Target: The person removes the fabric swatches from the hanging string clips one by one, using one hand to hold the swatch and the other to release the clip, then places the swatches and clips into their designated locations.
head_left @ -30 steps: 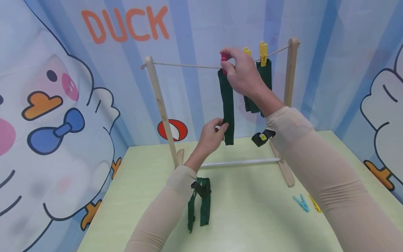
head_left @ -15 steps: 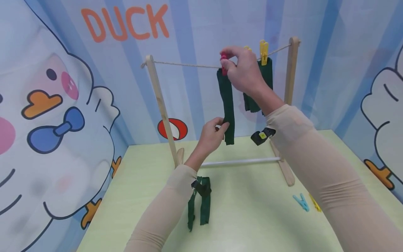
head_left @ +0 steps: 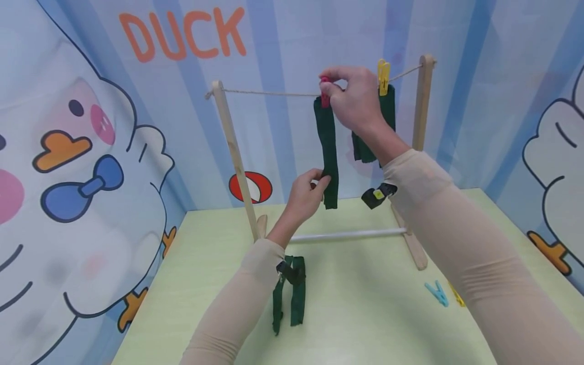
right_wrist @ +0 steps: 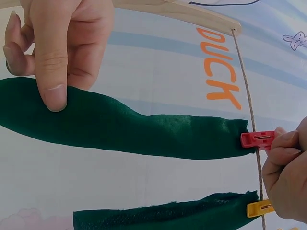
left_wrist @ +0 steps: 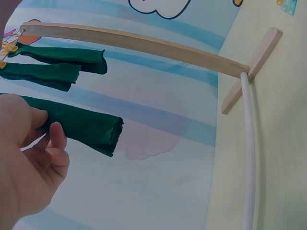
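A long dark green cloth strip (head_left: pixel 326 134) hangs from the string (head_left: pixel 269 93) of a small wooden clothesline. At its top end is a red clothespin (head_left: pixel 325 100), which my right hand (head_left: pixel 358 99) pinches by the handles. In the right wrist view the clothespin (right_wrist: pixel 253 139) bites over the strip's end and the string. Lower down, my left hand (head_left: pixel 304 197) pinches the strip's edge between thumb and fingers; the left wrist view shows its lower end (left_wrist: pixel 103 132) sticking out beyond the fingers. Beside it, partly behind my right hand, hangs more green cloth (head_left: pixel 388 109) under a yellow clothespin (head_left: pixel 384 77).
Wooden posts (head_left: pixel 234 152) hold the string, joined low down by a white rod (head_left: pixel 351 235). Another green cloth piece with two strips (head_left: pixel 297 299) lies on the table (head_left: pixel 365 324) by my left forearm. A blue clothespin (head_left: pixel 437 294) and a yellow one lie right.
My right hand has shifted very slightly and now hides the second yellow clothespin behind it. The pinch on the red clothespin and the left hand's hold on the strip stay the same.
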`<state>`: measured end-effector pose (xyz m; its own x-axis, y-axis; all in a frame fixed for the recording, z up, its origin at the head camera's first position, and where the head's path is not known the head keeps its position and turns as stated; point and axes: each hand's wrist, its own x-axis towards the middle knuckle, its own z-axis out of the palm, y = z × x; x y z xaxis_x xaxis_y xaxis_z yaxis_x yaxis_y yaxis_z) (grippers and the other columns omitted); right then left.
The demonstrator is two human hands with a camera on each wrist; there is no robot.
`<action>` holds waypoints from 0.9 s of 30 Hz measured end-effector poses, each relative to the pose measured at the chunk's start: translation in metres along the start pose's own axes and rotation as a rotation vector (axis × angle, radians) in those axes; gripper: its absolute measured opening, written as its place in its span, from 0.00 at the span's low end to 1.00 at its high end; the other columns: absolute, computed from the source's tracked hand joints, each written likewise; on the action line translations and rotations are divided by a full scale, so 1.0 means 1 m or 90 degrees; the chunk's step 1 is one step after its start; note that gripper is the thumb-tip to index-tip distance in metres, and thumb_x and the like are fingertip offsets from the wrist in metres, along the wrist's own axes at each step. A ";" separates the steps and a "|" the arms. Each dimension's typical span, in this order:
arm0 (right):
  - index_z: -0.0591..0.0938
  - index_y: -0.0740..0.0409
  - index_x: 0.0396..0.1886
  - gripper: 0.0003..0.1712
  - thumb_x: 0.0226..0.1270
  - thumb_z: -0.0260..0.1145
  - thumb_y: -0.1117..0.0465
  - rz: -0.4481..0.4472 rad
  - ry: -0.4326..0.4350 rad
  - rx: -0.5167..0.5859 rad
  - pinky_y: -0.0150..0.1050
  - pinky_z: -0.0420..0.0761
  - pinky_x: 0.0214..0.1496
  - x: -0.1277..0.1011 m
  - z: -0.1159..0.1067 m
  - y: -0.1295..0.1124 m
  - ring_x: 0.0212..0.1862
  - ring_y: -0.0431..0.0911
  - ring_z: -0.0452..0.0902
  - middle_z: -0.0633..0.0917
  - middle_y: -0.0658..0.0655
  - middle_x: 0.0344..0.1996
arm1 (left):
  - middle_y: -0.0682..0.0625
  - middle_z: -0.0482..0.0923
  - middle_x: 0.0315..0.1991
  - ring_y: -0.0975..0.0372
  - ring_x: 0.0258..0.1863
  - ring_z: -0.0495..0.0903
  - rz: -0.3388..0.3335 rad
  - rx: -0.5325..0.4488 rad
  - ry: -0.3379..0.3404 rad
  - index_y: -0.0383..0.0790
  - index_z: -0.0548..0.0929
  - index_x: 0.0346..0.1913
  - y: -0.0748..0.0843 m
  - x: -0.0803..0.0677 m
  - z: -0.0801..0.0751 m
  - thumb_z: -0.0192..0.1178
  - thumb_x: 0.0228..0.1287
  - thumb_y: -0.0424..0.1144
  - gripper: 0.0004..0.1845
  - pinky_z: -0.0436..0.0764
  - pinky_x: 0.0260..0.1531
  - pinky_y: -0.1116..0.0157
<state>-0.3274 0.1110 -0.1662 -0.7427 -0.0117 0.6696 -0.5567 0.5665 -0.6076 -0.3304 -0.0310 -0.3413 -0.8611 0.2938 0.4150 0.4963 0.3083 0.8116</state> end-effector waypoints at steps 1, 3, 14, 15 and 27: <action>0.86 0.59 0.53 0.14 0.76 0.60 0.59 -0.001 0.006 -0.001 0.34 0.68 0.28 0.001 0.000 0.000 0.42 0.42 0.78 0.87 0.54 0.47 | 0.46 0.79 0.35 0.56 0.25 0.76 0.001 0.001 0.001 0.36 0.82 0.46 0.000 0.000 0.000 0.53 0.78 0.40 0.11 0.75 0.25 0.65; 0.87 0.60 0.52 0.14 0.76 0.61 0.60 -0.006 0.015 -0.007 0.34 0.67 0.27 0.002 0.000 0.000 0.40 0.42 0.79 0.87 0.54 0.45 | 0.46 0.79 0.35 0.56 0.25 0.76 0.005 0.000 0.003 0.36 0.82 0.46 0.000 0.001 -0.001 0.53 0.78 0.40 0.11 0.75 0.26 0.65; 0.88 0.59 0.50 0.13 0.75 0.61 0.59 -0.005 0.036 -0.023 0.29 0.76 0.49 0.007 0.001 -0.006 0.53 0.39 0.79 0.88 0.54 0.46 | 0.45 0.81 0.40 0.56 0.26 0.76 0.013 -0.006 0.005 0.35 0.82 0.50 0.002 0.002 -0.001 0.54 0.77 0.37 0.11 0.78 0.28 0.66; 0.88 0.59 0.49 0.13 0.76 0.61 0.59 -0.003 0.038 -0.019 0.29 0.76 0.47 0.008 0.000 -0.006 0.52 0.39 0.79 0.88 0.54 0.46 | 0.45 0.81 0.39 0.56 0.26 0.76 0.013 -0.005 0.004 0.35 0.82 0.49 0.001 0.002 -0.001 0.54 0.77 0.37 0.10 0.78 0.28 0.66; 0.88 0.56 0.51 0.15 0.77 0.60 0.55 0.021 0.045 -0.016 0.30 0.75 0.39 0.014 -0.004 -0.009 0.51 0.39 0.79 0.88 0.52 0.46 | 0.45 0.78 0.36 0.57 0.23 0.75 0.005 -0.001 0.001 0.36 0.81 0.44 -0.006 -0.005 -0.001 0.55 0.77 0.38 0.09 0.76 0.26 0.65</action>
<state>-0.3315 0.1090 -0.1500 -0.7319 0.0656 0.6782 -0.5216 0.5865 -0.6197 -0.3297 -0.0348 -0.3480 -0.8573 0.2946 0.4222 0.5031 0.3051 0.8086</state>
